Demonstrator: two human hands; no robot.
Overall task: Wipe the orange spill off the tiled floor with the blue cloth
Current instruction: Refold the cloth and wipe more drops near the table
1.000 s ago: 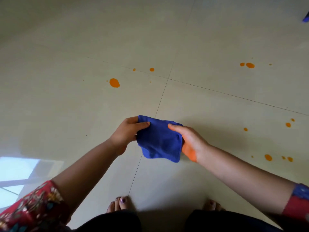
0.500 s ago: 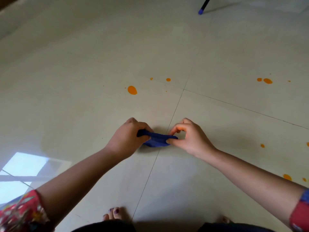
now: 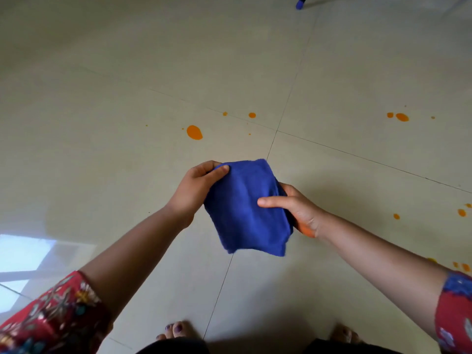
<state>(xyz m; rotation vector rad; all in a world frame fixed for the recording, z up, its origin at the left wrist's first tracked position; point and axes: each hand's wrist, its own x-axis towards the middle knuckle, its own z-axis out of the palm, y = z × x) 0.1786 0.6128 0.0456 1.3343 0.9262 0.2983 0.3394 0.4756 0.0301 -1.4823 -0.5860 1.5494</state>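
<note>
We hold the blue cloth (image 3: 249, 206) between both hands, raised above the tiled floor (image 3: 102, 98) rather than resting on it. The left hand (image 3: 198, 189) is closed on the cloth's upper left corner, thumb pressed over the top fold; the right hand (image 3: 297, 209) grips the right edge, thumb laid across the face of the fabric and the remaining fingers curled behind it. An orange smear marks the heel of the right palm. The cloth hangs as a folded pad with its long axis running roughly from 12 o'clock to 6 o'clock. The relation that governs the coming move is the bearing of the nearest large orange drop (image 3: 194, 132): it lies at about 11 o'clock from the cloth, near but clearly apart, and closer to the left hand than to the right. Smaller drops (image 3: 252, 115) sit at 12 o'clock just beyond the grout junction, a further pair (image 3: 401, 117) lies well apart at 2 o'clock, and more spots (image 3: 461, 212) sit at 3 o'clock. Compared with half a second ago, when the cloth was pinched into a thin strip between the fingertips of both hands, it is now spread into a broad pad facing us. We judge that no wiping of these drops has started.
</note>
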